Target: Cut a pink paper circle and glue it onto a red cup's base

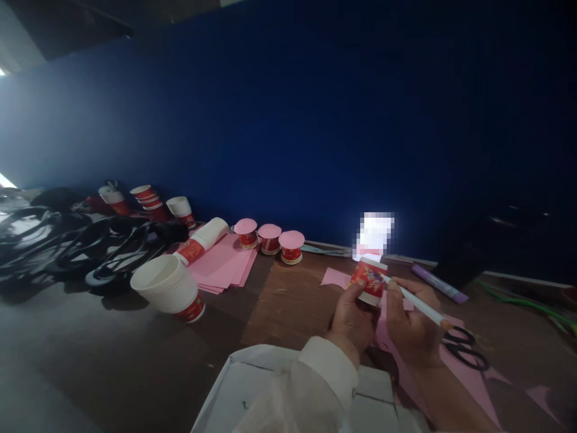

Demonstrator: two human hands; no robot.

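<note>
My left hand (pixel 354 322) is closed around a red patterned paper cup (pixel 370 279), held tilted above the table. In my right hand (pixel 415 325) is a white pen (pixel 421 308) with an orange-brown end, gripped like a writing tool. Its tip reaches the side of the cup; whether it touches, I cannot tell. Under and beside my hands lie cut pieces of pink paper (pixel 469 385). Black-handled scissors (pixel 471 355) rest right of my right hand, their blades hidden. A purple glue stick or marker (pixel 439 284) lies beyond it.
Three red cups with pink discs (pixel 291 240) stand at the blue wall (pixel 293 120). Stacked white-and-red cups (pixel 164 285) and pink sheets (pixel 229 261) are to the left, near black straps (pixel 121 246). A white box (pixel 252 373) is in front; a bright pixelated patch hides something behind the cup.
</note>
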